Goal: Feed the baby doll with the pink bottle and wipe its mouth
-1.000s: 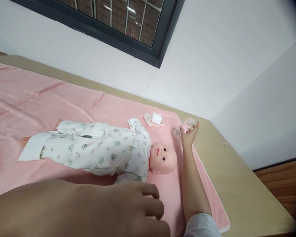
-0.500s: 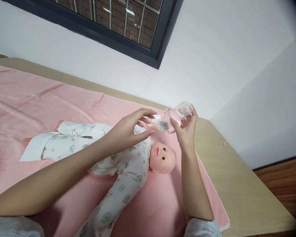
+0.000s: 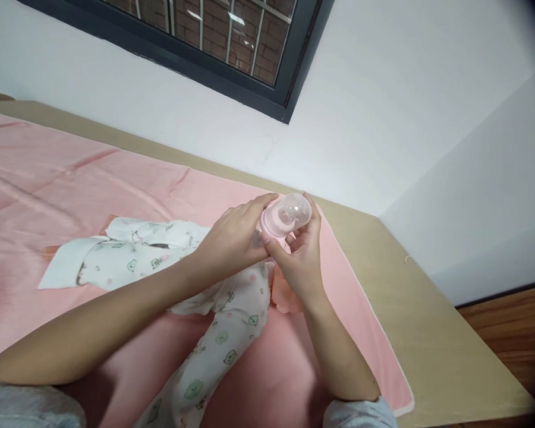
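Observation:
A baby bottle [image 3: 277, 221] with a pink collar and a clear dome cap is held tilted between both hands, its cap end pointing up and right. My left hand [image 3: 237, 235] wraps the body of the bottle, hiding most of it. With thumb and fingers, my right hand [image 3: 299, 252] grips the bottle around the collar and cap. Beneath my hands a baby doll [image 3: 245, 291] lies on its back in a white suit with green animal prints. Its head is mostly covered by my right hand.
A pink blanket [image 3: 356, 356] with a pale edge lies under the doll on a wooden table [image 3: 432, 351]. Behind the table rises a white wall [image 3: 214, 139] with a dark-framed window [image 3: 280, 98]. Wood-grain panelling [image 3: 512, 321] shows at the far right.
My left hand has closed around the bottle body. The right hand and bottle have moved left and slightly down, so the doll's face is now covered.

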